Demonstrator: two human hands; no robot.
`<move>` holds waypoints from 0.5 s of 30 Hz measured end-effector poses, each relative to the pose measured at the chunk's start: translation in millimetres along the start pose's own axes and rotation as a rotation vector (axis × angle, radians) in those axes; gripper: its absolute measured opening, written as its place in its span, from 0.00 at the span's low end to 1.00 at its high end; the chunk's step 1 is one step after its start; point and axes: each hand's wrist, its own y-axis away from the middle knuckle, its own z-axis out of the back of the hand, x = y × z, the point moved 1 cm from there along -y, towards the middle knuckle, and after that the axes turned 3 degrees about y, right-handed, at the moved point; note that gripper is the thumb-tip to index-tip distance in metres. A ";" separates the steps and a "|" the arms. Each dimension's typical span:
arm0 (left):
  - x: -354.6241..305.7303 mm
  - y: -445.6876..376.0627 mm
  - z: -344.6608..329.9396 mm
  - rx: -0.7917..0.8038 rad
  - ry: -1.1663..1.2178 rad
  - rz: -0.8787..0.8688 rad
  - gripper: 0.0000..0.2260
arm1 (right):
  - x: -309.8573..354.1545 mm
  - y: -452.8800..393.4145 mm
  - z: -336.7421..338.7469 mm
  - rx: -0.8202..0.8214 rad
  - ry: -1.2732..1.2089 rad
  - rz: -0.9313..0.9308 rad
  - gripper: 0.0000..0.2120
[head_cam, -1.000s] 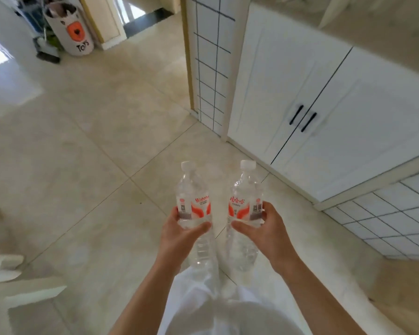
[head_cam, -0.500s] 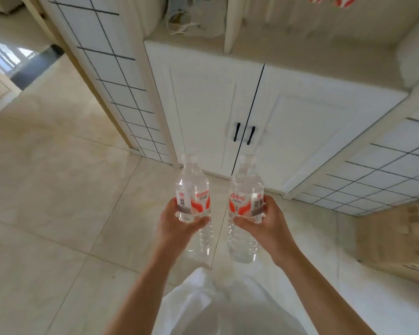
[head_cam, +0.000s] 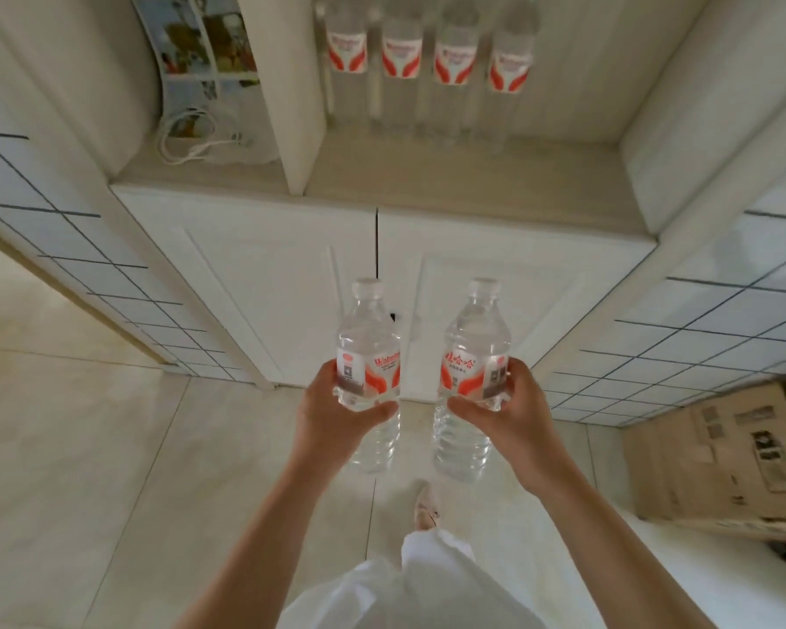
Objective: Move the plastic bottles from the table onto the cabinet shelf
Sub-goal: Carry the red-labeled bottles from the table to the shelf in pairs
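**rig_op:** Head cam is the only view I've got, so here goes. Left hand (head_cam: pixel 336 408) is wrapped around one plastic bottle (head_cam: pixel 369 356) at the label, fingers curled behind, thumb across the front. Right hand (head_cam: pixel 502 413) grips a second bottle (head_cam: pixel 475 356) the same way. Both are upright, caps on, held side by side but apart, out in front of the white cabinet doors (head_cam: pixel 291 283) and below the cabinet shelf (head_cam: pixel 464 188).

**shelfwatcher:** How far along would you say?

**rig_op:** Four matching bottles (head_cam: pixel 425 56) already stand in a row at the back of the right-hand compartment, so I'd call it a good way in. These two aren't on yet. The front part of that compartment is bare wood, which looks like enough room for both.

**shelfwatcher:** Any more left on the table?

**rig_op:** Can't tell, the table isn't in frame. All I see besides is a coiled white cable (head_cam: pixel 191 138) and some printed cards in the left compartment, plus a cardboard box (head_cam: pixel 718 451) on the floor to the right.
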 end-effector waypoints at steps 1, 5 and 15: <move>-13.8 -12.0 -8.8 -0.003 0.008 -0.008 0.20 | 7.7 -16.0 9.5 -0.002 0.001 0.017 0.25; -70.4 -56.8 -39.2 -0.002 0.032 -0.065 0.20 | 42.1 -77.2 45.6 0.009 -0.007 0.087 0.28; -193.9 -176.7 -66.9 0.051 0.047 -0.313 0.22 | 144.7 -213.3 90.0 -0.080 -0.085 0.306 0.28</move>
